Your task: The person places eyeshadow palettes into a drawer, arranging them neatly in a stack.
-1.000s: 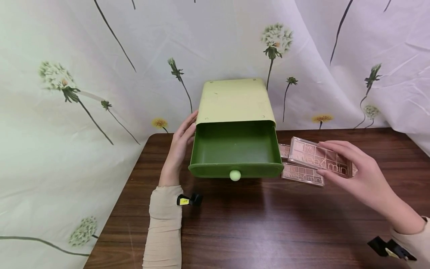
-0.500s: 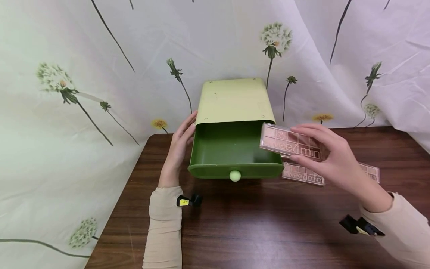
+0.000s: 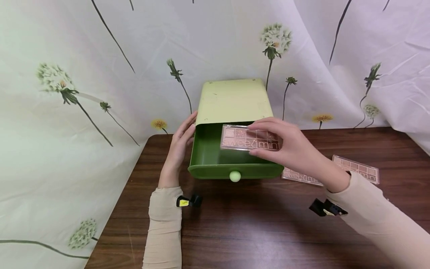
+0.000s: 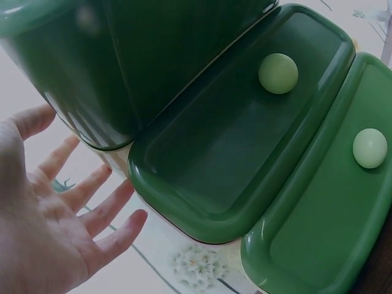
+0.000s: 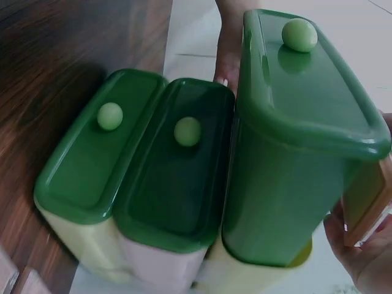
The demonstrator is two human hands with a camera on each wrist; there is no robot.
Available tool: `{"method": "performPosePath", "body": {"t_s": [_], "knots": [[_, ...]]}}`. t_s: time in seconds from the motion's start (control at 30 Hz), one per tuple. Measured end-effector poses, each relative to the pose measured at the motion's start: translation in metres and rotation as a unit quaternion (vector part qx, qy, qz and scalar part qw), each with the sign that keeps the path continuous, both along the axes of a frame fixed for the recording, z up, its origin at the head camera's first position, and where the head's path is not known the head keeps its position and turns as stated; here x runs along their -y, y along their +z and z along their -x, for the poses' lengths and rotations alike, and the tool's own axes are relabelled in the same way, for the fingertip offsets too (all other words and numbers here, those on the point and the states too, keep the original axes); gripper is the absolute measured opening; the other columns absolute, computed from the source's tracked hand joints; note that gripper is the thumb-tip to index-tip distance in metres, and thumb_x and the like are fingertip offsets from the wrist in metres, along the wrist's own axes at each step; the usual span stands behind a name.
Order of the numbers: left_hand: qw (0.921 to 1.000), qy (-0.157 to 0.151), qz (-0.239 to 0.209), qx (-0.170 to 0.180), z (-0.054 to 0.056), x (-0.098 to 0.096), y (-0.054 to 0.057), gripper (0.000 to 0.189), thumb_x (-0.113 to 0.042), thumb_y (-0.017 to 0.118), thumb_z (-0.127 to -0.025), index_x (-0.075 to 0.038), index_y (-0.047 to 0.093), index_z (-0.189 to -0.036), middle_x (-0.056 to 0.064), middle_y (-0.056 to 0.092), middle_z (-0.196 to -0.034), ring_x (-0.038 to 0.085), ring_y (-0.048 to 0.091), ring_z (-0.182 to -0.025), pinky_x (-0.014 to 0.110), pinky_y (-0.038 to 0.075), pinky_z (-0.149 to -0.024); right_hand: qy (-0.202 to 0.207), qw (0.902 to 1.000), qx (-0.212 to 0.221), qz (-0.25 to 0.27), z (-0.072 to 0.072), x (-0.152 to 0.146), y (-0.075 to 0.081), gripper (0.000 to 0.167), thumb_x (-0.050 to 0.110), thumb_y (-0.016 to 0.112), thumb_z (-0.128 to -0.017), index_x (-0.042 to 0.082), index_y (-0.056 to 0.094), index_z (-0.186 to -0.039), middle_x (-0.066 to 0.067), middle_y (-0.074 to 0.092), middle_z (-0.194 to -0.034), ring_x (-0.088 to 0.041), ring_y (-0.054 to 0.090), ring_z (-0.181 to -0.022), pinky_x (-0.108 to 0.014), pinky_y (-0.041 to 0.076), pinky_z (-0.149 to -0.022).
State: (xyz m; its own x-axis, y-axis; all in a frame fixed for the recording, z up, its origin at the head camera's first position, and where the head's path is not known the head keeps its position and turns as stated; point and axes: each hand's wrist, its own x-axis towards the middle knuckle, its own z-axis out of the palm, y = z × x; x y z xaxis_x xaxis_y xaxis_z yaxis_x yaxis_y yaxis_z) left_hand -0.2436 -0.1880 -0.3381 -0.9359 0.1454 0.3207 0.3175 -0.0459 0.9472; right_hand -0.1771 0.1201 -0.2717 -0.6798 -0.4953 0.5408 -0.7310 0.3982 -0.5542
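Note:
A small cabinet [image 3: 235, 101] with a pale yellow shell has its top green drawer [image 3: 215, 171] pulled out. My right hand [image 3: 292, 144] pinches a clear-lidded eyeshadow palette [image 3: 233, 137] by its long edges, above the drawer's opening. In the right wrist view the palette [image 5: 364, 205] shows edge-on beside the drawer wall. My left hand [image 3: 178, 151] lies along the cabinet's left side. The left wrist view shows its fingers [image 4: 98, 214] spread and nearly straight, tips at the shell's edge.
Two more green drawer fronts with round knobs, a middle one [image 4: 208, 141] and a bottom one [image 4: 324, 214], sit closed below. Two palettes lie right of the cabinet: one [image 3: 300, 177] partly behind my right arm, another [image 3: 357, 169] farther right. A floral cloth [image 3: 134, 37] hangs behind the table.
My right hand has carried the palette leftward from over the other palettes on the table to above the open drawer. The left hand and cabinet have stayed put.

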Motion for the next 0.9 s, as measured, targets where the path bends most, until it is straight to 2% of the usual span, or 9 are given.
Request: {"method": "performPosePath", "body": {"t_s": [0.17,0.23,0.3,0.4,0.57,0.77,0.9], "knots": [[1.0,0.002,0.0,0.004,0.0,0.0,0.0,0.049,-0.031,0.048,-0.104,-0.019,0.044,-0.152,0.0,0.043,-0.151,0.018,0.045,-0.132,0.046,0.038,-0.102,0.037,0.9981,0.039,-0.03,0.012,0.015,0.0,0.041,0.024,0.083,-0.083,0.017,0.069,-0.121,0.01,0.065,-0.114,-0.009,0.056,-0.084,-0.026,0.045,-0.069],[1.0,0.002,-0.002,0.005,0.0,0.0,0.0,0.049,-0.03,0.049,-0.104,-0.019,0.044,-0.151,0.0,0.044,-0.151,0.018,0.046,-0.132,0.045,0.038,-0.102,0.05,0.996,0.063,-0.038,0.017,0.021,0.0,0.04,0.026,0.082,-0.084,0.016,0.069,-0.12,0.01,0.066,-0.114,-0.006,0.06,-0.086,-0.025,0.048,-0.072],[1.0,0.001,-0.003,0.004,0.0,0.001,0.0,0.049,-0.03,0.048,-0.104,-0.019,0.044,-0.152,0.0,0.044,-0.151,0.018,0.046,-0.132,0.045,0.038,-0.101,0.066,0.9922,0.095,-0.048,0.022,0.027,-0.001,0.038,0.026,0.081,-0.085,0.015,0.069,-0.119,0.009,0.066,-0.116,-0.004,0.063,-0.095,-0.024,0.051,-0.079],[1.0,0.001,-0.005,0.001,-0.001,0.001,0.0,0.049,-0.03,0.049,-0.104,-0.019,0.044,-0.151,0.0,0.044,-0.151,0.018,0.046,-0.132,0.048,0.038,-0.102,0.076,0.9874,0.112,-0.081,0.03,0.034,-0.001,0.036,0.028,0.08,-0.086,0.015,0.07,-0.119,0.008,0.065,-0.116,-0.006,0.063,-0.107,-0.027,0.051,-0.088],[1.0,0.003,-0.004,-0.002,-0.001,0.001,0.001,0.049,-0.03,0.049,-0.104,-0.019,0.044,-0.151,-0.001,0.045,-0.15,0.017,0.046,-0.131,0.049,0.037,-0.102,0.071,0.9832,0.08,-0.148,0.038,0.044,-0.002,0.037,0.032,0.08,-0.085,0.017,0.073,-0.118,0.007,0.066,-0.114,-0.009,0.061,-0.104,-0.033,0.049,-0.088],[1.0,0.004,0.005,-0.001,-0.001,0.001,0.001,0.049,-0.03,0.048,-0.104,-0.02,0.044,-0.152,-0.002,0.044,-0.15,0.016,0.046,-0.131,0.04,0.041,-0.099,0.079,0.9784,0.085,-0.171,0.041,0.052,-0.002,0.033,0.033,0.08,-0.086,0.017,0.074,-0.114,0.007,0.066,-0.111,-0.009,0.06,-0.1,-0.033,0.048,-0.087],[1.0,0.004,0.002,-0.003,-0.001,0.0,0.001,0.049,-0.03,0.049,-0.104,-0.02,0.045,-0.151,-0.002,0.045,-0.15,0.015,0.046,-0.132,0.046,0.038,-0.101,0.079,0.9732,0.073,-0.203,0.044,0.056,-0.003,0.035,0.033,0.081,-0.085,0.016,0.072,-0.115,0.005,0.066,-0.112,-0.013,0.058,-0.101,-0.035,0.046,-0.089]]}}
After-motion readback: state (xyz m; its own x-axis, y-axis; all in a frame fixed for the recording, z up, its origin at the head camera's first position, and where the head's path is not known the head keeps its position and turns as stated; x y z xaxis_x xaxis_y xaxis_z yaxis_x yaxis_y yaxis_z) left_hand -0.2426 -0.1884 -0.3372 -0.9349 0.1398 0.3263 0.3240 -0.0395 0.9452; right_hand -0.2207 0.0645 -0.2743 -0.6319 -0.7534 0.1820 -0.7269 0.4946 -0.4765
